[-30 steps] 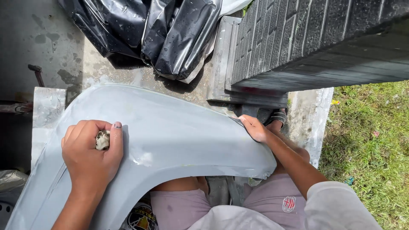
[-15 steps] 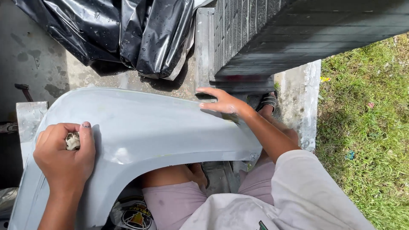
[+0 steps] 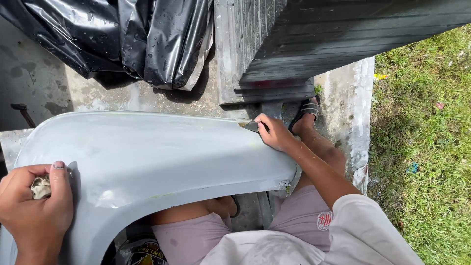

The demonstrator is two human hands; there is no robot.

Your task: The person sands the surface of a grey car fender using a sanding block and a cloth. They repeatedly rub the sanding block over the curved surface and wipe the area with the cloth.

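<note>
A curved grey primed car fender (image 3: 162, 157) lies across my lap, arch side toward me. My left hand (image 3: 37, 208) is closed around a small crumpled grey wad (image 3: 41, 187) and rests on the fender's left end. My right hand (image 3: 275, 133) grips a thin flat blade or scraper (image 3: 249, 124) and presses its tip on the fender's upper right edge. A faint yellowish smear shows on the surface near the blade.
Black plastic sheeting (image 3: 122, 34) is piled on the concrete floor (image 3: 54, 88) behind the fender. A dark ribbed gate or panel (image 3: 319, 39) stands at the upper right. Grass (image 3: 422, 147) lies to the right of a concrete kerb (image 3: 360, 118). My sandalled foot (image 3: 305, 115) is by the gate.
My right hand slid along the fender's top edge, lifted onto it half a second ago, and now holds the blade at the edge. The view shifted; my left hand keeps its hold.
</note>
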